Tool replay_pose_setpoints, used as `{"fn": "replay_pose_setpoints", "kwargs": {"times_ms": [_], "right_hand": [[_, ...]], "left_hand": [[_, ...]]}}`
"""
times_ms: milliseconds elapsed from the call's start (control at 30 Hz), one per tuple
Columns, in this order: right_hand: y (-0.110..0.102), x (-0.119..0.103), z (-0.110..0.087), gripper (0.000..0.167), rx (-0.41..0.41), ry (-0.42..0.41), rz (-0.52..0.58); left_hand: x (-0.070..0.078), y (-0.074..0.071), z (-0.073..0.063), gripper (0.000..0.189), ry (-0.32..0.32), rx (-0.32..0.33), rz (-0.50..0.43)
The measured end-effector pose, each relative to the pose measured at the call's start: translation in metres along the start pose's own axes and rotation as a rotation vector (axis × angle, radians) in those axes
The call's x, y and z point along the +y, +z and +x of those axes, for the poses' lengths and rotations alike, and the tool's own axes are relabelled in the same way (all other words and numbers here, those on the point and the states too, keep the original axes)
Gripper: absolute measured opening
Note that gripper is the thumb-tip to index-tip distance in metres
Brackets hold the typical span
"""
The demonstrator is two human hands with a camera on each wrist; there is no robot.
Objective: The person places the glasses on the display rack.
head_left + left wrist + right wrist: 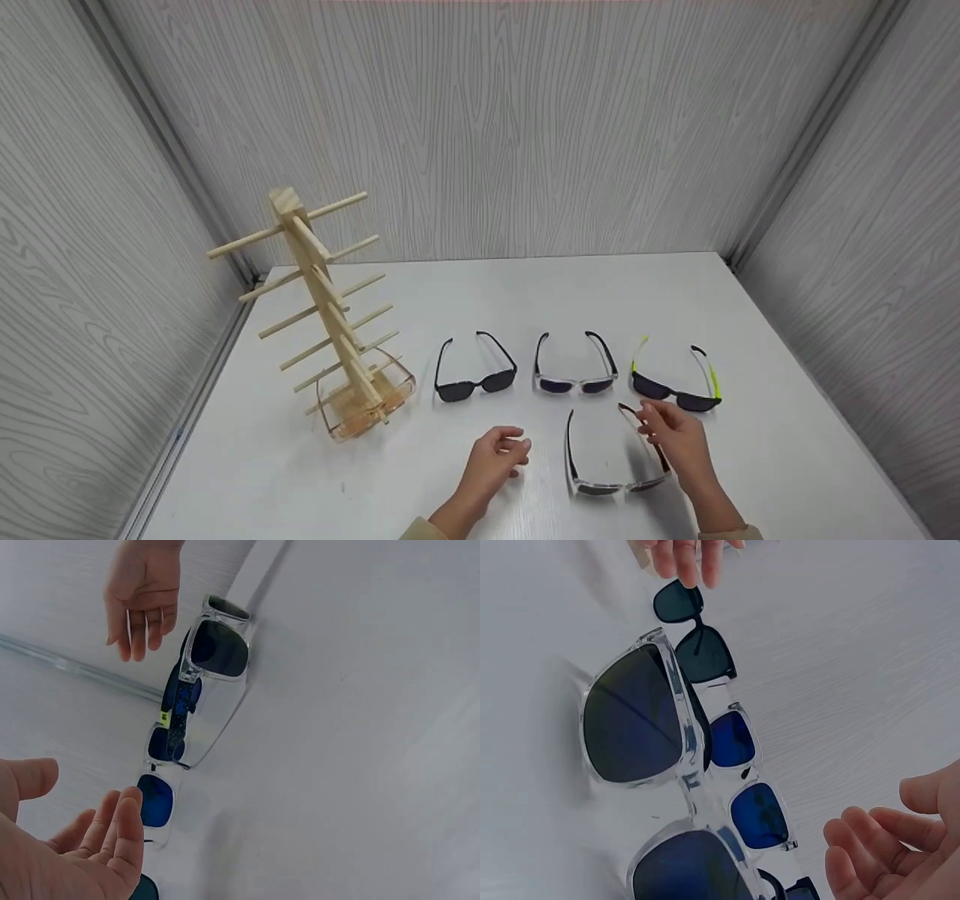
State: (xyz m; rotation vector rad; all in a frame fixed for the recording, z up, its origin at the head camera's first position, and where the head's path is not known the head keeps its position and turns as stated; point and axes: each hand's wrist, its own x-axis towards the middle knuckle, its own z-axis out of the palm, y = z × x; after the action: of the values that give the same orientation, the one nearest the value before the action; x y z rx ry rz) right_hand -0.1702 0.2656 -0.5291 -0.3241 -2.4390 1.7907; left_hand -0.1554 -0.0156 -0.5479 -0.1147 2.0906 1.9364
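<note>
Clear-framed sunglasses (598,490) with dark temples stand unfolded, lenses toward me, at the front of the table. My right hand (679,442) hovers by their right temple, overlapping it in the head view. In the right wrist view its loosely bent fingers (870,840) are apart from the sunglasses and hold nothing. To the left of this pair, my left hand (491,465) is held over the table, fingers relaxed and thumb apart, with nothing in its grasp. Both hands also show in the left wrist view.
Behind stand black sunglasses (456,391), clear-framed blue-lensed sunglasses (556,386) and black-and-yellow sunglasses (697,403), all unfolded. A wooden peg rack (322,285) rises at the left, with transparent, orange-tinted glasses (360,425) around its base. Grey panels (480,135) enclose the white table (480,292).
</note>
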Motion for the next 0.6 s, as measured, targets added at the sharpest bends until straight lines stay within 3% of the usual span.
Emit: {"fn": "replay_pose_setpoints", "kwargs": {"times_ms": [367, 600], "right_hand": [[-0.021, 0.02, -0.006, 0.041, 0.056, 0.078, -0.08], [-0.035, 0.037, -0.012, 0.05, -0.002, 0.181, -0.127]], "left_hand": [[-0.011, 0.028, 0.002, 0.034, 0.073, -0.076, 0.087], [-0.019, 0.041, 0.0, 0.032, 0.071, -0.097, 0.103]]}}
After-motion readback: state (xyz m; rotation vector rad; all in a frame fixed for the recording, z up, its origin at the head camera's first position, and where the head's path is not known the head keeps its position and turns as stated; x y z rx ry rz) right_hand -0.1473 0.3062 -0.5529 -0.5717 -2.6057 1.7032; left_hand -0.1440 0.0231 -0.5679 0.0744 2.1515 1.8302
